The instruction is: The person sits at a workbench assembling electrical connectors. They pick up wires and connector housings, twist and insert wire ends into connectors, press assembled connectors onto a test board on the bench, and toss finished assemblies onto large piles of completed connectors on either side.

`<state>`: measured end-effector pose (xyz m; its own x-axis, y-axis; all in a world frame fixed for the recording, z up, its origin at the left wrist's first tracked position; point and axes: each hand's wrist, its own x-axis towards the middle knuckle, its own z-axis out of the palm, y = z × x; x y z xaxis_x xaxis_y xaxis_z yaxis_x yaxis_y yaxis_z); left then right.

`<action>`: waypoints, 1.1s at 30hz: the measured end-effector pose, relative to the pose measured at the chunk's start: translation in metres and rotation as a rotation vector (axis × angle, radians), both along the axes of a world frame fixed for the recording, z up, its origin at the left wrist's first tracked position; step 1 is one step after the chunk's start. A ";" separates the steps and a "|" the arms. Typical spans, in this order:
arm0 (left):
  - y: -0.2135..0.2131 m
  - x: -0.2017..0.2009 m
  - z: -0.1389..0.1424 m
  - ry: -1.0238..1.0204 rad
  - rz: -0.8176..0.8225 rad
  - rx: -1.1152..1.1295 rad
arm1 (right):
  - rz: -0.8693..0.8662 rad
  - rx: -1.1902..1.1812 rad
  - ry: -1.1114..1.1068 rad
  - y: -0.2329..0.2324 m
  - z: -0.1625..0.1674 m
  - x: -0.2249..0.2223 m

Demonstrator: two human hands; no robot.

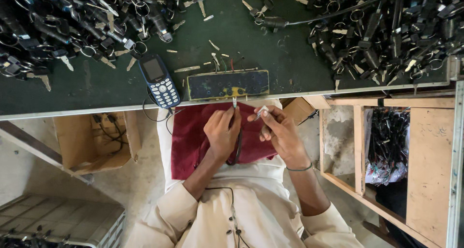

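Looking down from head height, a seated person in a cream shirt works over a dark red cloth [191,137] spread on the lap, just below the metal-edged front of a dark green workbench [251,35]. The left hand [221,132] is curled closed around a thin black cable [239,149], pinching its small pale connector tip [235,102] upright just under the bench edge. The right hand [282,133], wearing a thin green wristband, pinches a small silvery metal piece [261,112] between thumb and forefinger, close beside the left hand's fingertips but not quite touching the tip. On the bench, directly above the hands, lies a worn dark rectangular board with a yellow patch [227,85], short coloured wires standing along its far edge. Just left of that board rests a blue push-button mobile phone [159,80]. Heaps of black keyed lock parts with rings fill the bench's far left [72,26] and far right [391,35]. Below the bench, left of the cloth, sits an open cardboard box [94,141]; right of it stands a wooden shelf frame [425,166].
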<state>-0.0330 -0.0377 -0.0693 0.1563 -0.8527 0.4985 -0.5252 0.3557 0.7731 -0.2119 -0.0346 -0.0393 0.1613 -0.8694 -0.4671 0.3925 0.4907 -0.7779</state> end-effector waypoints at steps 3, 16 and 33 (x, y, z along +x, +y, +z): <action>-0.004 0.004 -0.007 -0.109 -0.025 -0.091 | 0.016 0.027 0.063 -0.002 -0.004 0.001; -0.011 0.007 -0.004 -0.106 -0.051 -0.152 | 0.507 -0.188 0.611 -0.040 0.004 0.006; -0.011 0.010 -0.016 -0.079 -0.062 -0.106 | 0.469 -0.153 0.482 -0.045 -0.003 0.019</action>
